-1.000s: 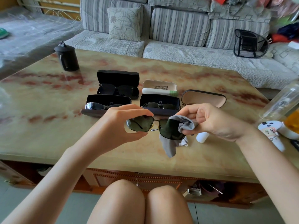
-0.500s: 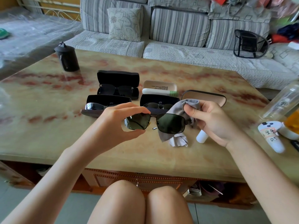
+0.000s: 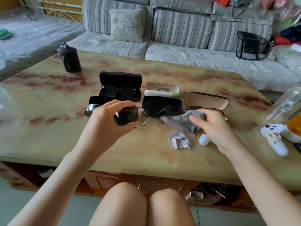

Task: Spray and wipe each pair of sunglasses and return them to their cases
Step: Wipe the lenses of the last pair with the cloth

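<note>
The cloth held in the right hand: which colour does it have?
The cloth is plain grey; the head view shows it best.

Five open cases (image 3: 120, 79) are crowding the middle of the table (image 3: 40, 128), lids standing up. A crumpled cloth (image 3: 179, 141) and a white bottle (image 3: 204, 139) are lying just nearer, while a controller (image 3: 275, 141) and what may be a clear bottle (image 3: 286, 105) are lining the right edge. Bare tabletop is stretching along the near left.

Take the middle case (image 3: 176, 103) on your desk (image 3: 48, 136) as the mark. The left case (image 3: 96, 101) sits just beside it and the right case (image 3: 206, 101) lies on its other side. The back-left case (image 3: 120, 79) and the small case (image 3: 162, 86) lie behind it. A crumpled cloth (image 3: 179, 140) lies before it, and a lidded cup (image 3: 69, 58) stands far back-left.
</note>
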Action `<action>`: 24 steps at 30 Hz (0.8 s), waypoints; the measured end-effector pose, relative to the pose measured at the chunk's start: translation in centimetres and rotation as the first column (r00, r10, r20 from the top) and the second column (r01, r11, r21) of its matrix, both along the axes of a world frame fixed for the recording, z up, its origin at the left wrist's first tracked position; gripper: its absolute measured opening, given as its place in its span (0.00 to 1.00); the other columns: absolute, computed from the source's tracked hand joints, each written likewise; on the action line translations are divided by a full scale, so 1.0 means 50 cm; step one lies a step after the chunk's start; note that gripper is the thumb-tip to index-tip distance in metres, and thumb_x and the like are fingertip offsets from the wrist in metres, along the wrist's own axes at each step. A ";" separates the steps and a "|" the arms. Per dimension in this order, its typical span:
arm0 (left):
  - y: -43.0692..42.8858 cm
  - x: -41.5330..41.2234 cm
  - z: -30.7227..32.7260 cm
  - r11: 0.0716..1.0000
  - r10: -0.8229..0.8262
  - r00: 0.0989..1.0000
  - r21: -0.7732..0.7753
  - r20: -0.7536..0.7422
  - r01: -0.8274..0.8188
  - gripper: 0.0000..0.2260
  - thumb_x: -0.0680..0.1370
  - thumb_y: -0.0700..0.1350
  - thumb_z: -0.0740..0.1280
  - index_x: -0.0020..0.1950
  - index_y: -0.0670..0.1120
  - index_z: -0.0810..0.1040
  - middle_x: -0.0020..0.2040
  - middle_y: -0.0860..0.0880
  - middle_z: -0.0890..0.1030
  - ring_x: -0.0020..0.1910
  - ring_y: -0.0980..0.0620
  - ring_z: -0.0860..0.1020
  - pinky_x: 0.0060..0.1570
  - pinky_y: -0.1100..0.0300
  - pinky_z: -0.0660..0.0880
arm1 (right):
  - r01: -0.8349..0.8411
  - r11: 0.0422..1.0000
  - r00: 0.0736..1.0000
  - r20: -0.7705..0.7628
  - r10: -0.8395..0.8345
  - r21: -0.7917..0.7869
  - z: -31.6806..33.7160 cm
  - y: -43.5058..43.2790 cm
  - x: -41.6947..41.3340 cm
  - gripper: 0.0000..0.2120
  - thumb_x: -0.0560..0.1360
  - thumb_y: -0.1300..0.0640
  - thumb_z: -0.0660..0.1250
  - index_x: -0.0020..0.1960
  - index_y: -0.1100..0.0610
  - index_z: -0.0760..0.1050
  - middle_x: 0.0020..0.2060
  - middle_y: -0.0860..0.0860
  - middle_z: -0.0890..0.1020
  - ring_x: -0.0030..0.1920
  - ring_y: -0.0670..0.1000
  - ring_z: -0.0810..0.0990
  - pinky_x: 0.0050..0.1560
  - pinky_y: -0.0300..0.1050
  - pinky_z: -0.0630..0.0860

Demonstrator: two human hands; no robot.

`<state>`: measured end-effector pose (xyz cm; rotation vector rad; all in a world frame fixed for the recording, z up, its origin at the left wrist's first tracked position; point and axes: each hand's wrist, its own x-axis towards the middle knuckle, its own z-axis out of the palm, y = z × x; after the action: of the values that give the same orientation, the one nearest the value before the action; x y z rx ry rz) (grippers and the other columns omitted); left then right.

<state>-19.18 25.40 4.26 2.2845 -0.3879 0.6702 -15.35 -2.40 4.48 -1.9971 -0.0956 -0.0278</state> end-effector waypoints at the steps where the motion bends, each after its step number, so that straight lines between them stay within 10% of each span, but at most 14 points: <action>1: -0.001 -0.001 0.001 0.999 0.031 1.000 -0.023 0.000 -0.031 0.19 0.69 0.40 0.77 0.59 0.47 0.81 0.50 0.52 0.82 0.48 0.59 0.78 0.51 0.67 0.76 | -0.024 0.996 0.999 -0.037 0.021 -0.080 -0.011 0.003 -0.001 0.08 0.79 0.59 0.65 0.47 0.52 0.82 0.39 0.52 0.84 0.40 0.50 0.79 0.44 0.47 0.75; 4: -0.011 -0.002 0.003 0.990 0.084 0.996 -0.110 -0.007 -0.085 0.19 0.69 0.40 0.77 0.59 0.46 0.81 0.50 0.51 0.82 0.49 0.50 0.80 0.53 0.54 0.79 | -0.102 0.959 0.993 -0.091 0.081 -0.264 -0.047 0.023 -0.008 0.03 0.77 0.53 0.68 0.49 0.51 0.80 0.43 0.46 0.83 0.45 0.46 0.80 0.51 0.45 0.74; 8: -0.030 -0.001 0.001 0.987 0.075 0.997 -0.143 -0.006 -0.075 0.19 0.69 0.41 0.77 0.59 0.48 0.81 0.49 0.52 0.82 0.48 0.52 0.80 0.51 0.56 0.79 | -0.089 0.970 0.996 -0.044 0.081 -0.225 -0.045 0.048 -0.010 0.24 0.70 0.40 0.67 0.62 0.51 0.76 0.55 0.42 0.80 0.54 0.41 0.79 0.52 0.32 0.74; 13: -0.040 -0.001 0.003 0.991 0.047 0.999 -0.129 0.009 -0.045 0.19 0.69 0.42 0.77 0.58 0.48 0.81 0.49 0.54 0.82 0.46 0.55 0.79 0.50 0.64 0.75 | -0.057 0.975 0.986 0.166 0.021 0.214 0.014 0.059 0.006 0.19 0.78 0.48 0.60 0.65 0.53 0.75 0.60 0.45 0.80 0.57 0.42 0.80 0.64 0.39 0.73; 24: -0.041 -0.010 0.007 0.992 -0.018 1.000 -0.123 0.017 0.020 0.20 0.69 0.43 0.76 0.60 0.49 0.80 0.50 0.55 0.81 0.48 0.57 0.79 0.52 0.67 0.76 | -0.157 0.953 0.980 0.164 0.117 0.260 0.045 0.083 0.014 0.08 0.79 0.54 0.63 0.53 0.51 0.82 0.47 0.44 0.85 0.53 0.40 0.80 0.64 0.40 0.70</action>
<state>-19.66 23.34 4.62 2.1574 -0.3657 0.6844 -14.65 1.73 6.71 -1.7074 -0.3098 -0.0942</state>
